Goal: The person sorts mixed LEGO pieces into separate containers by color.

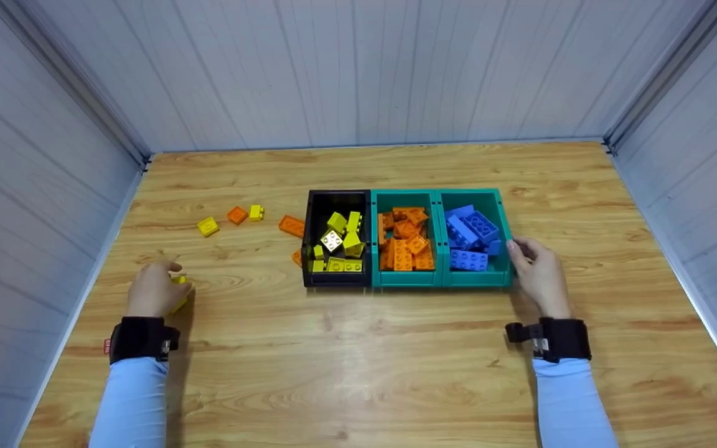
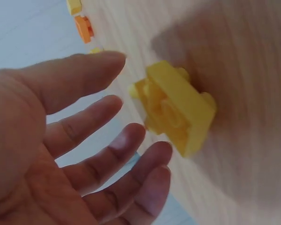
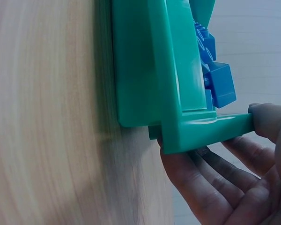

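At the left of the table, my left hand is beside a yellow toy building brick. In the left wrist view its thumb and fingers are spread, with a gap between them and the yellow brick, whose hollow underside faces the hand. My right hand grips the side rim of the rightmost green bin, thumb on the rim and fingers beneath it. Blue bricks lie in that bin. Orange bricks fill part of the middle green bin. Yellow bricks lie in the black bin.
Left of the bins lie a loose yellow brick, an orange brick and another yellow brick. A longer orange brick and a partly hidden orange piece lie by the black bin. Pale panels enclose the table.
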The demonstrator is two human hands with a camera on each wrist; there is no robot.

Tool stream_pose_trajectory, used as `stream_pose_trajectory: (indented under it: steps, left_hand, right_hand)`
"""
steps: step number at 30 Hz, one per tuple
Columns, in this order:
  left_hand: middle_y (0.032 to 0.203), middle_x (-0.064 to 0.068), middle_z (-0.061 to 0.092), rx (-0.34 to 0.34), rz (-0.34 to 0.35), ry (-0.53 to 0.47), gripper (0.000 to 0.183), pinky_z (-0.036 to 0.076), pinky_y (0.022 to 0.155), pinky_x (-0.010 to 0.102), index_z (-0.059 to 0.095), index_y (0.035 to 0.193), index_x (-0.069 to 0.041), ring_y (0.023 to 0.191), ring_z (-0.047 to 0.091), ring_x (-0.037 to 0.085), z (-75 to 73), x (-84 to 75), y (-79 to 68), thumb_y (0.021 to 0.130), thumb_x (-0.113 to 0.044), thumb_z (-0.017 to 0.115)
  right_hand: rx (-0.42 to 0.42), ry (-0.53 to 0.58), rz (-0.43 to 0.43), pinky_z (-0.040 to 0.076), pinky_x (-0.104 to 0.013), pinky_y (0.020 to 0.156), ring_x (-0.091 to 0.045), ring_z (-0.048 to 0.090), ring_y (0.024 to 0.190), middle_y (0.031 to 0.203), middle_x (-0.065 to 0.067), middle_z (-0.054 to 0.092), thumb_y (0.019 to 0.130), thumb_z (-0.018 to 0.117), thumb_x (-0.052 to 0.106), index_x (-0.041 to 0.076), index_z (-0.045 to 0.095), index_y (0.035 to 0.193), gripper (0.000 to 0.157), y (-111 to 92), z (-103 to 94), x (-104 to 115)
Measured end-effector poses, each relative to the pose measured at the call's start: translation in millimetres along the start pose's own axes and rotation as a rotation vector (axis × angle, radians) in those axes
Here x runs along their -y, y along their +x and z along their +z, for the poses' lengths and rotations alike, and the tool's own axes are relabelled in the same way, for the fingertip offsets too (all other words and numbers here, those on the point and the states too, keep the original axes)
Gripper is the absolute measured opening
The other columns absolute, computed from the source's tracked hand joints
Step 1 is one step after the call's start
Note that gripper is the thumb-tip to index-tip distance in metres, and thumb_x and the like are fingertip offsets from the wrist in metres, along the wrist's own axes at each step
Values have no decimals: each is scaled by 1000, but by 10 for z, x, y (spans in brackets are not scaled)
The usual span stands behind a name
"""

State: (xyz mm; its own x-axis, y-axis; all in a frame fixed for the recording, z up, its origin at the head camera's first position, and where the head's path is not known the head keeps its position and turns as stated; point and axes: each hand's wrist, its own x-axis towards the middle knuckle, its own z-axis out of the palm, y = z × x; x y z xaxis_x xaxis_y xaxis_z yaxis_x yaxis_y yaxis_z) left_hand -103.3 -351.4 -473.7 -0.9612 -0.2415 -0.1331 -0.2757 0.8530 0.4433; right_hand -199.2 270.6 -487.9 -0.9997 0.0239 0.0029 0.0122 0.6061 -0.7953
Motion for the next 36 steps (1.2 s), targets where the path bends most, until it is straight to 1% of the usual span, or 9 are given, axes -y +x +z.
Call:
stream_pose_trajectory:
  steps: [6,8,11,13,15,18,26,32,36]
  left_hand:
    - [119,43,52,-10,-39,29,44,31,99,66,58,121,18,114,41,58,47,90,4,92,-13,66]
    - [118,41,54,-8,-44,39,44,33,97,65,58,120,19,113,43,58,59,117,7,92,-13,66]
    - [117,39,58,-1,-42,22,43,43,89,60,58,121,19,105,53,54,60,103,13,93,-13,65]
    - [119,39,58,2,-39,-6,42,47,84,58,58,122,19,101,57,51,51,50,11,93,-11,64]
    - [120,38,57,-1,-26,-49,41,48,85,57,57,124,18,100,58,49,38,-49,1,94,-9,63]
    - [123,37,57,-22,19,-100,40,47,90,58,57,127,15,105,57,47,17,-265,-11,95,-8,62]
    - [122,29,61,-80,239,-139,36,45,97,55,63,124,9,114,56,44,26,-1065,22,92,-6,69]
    - [124,22,60,-38,354,-139,34,47,98,49,67,120,1,115,56,37,218,-1679,13,88,-7,74]
    - [120,18,62,-5,439,-128,32,50,95,43,69,118,0,110,59,33,384,-1981,33,87,-6,75]
  right_hand:
    - [-4,3,-4,44,-53,100,-42,52,125,129,-25,60,104,48,42,-3,58,132,54,4,13,1]
    - [-3,5,-3,44,-53,101,-41,52,125,129,-25,60,104,48,42,-3,58,133,55,7,15,5]
    - [-4,-1,-9,44,-53,100,-41,52,125,129,-25,60,104,47,42,-3,58,133,55,10,17,2]
    - [-7,-6,-19,45,-53,100,-41,53,125,128,-25,61,104,48,42,-3,59,132,54,13,18,-1]
    - [-11,-10,-26,45,-53,99,-41,53,124,127,-25,61,104,48,42,-3,59,132,54,16,21,-5]
    - [-13,-12,-25,45,-53,99,-42,53,124,126,-25,61,104,48,42,-3,59,131,54,17,17,-6]
    - [-3,-11,-4,44,-54,100,-42,52,125,129,-25,60,103,47,45,-3,58,133,57,5,-5,9]
    - [-5,-14,1,45,-53,100,-42,52,125,129,-25,60,104,48,42,-3,58,133,55,9,-5,7]
    - [-7,-14,1,45,-52,100,-42,52,125,129,-26,60,104,48,42,-4,58,133,55,14,0,2]
